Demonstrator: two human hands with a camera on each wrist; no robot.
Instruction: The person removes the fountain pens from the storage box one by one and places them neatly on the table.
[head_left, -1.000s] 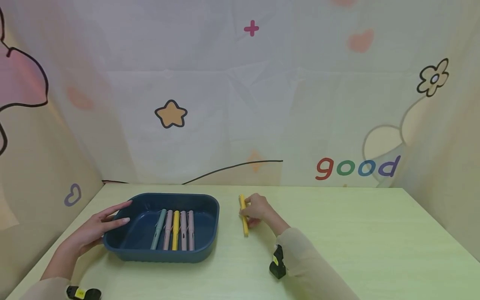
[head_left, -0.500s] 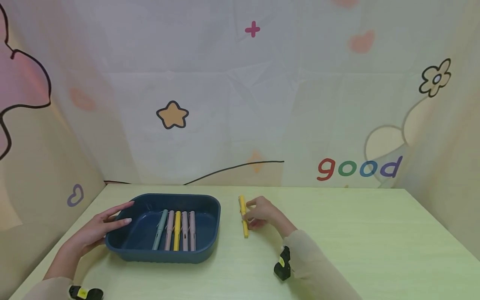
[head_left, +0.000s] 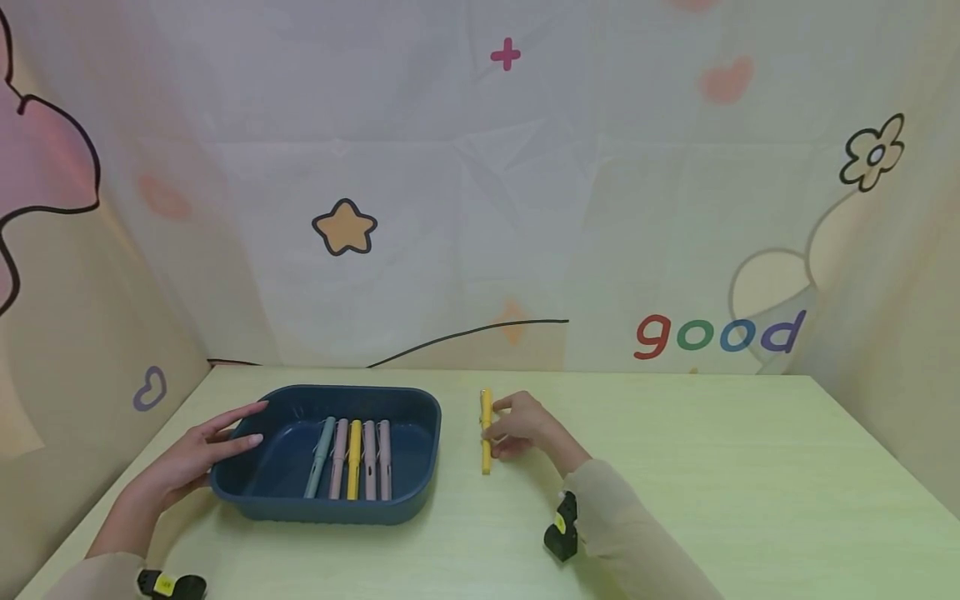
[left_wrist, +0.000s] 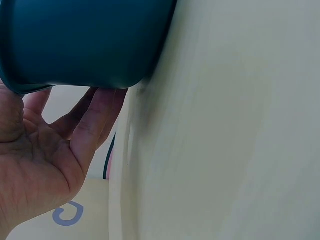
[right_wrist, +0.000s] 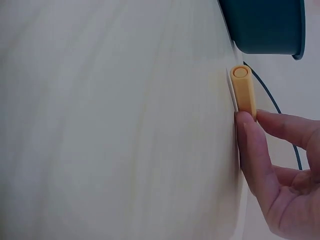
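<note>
A yellow capped pen (head_left: 486,458) lies almost straight front to back, right of the dark blue tray (head_left: 322,512). My right hand (head_left: 522,423) is at its right side, with thumb and a finger pinching its middle; the right wrist view shows the pen's flat end (right_wrist: 241,72) beyond the fingertips. At the tray's left end, my left hand (head_left: 191,457) grips the rim, thumb over the edge and fingers along the outside. Inside the tray lie a green pen (head_left: 320,458), another yellow pen (head_left: 354,458) and several pale pink pens (head_left: 370,458), side by side.
The light table (head_left: 712,475) runs back to a printed cloth wall (head_left: 420,275), with cloth on both sides too. A black wrist camera (head_left: 561,529) sits on the right sleeve, another camera (head_left: 172,585) on the left.
Over the last second, the yellow pen beside the tray has turned from a slight slant to nearly straight. My right fingers have shifted their hold slightly rightward. My left hand stays on the tray.
</note>
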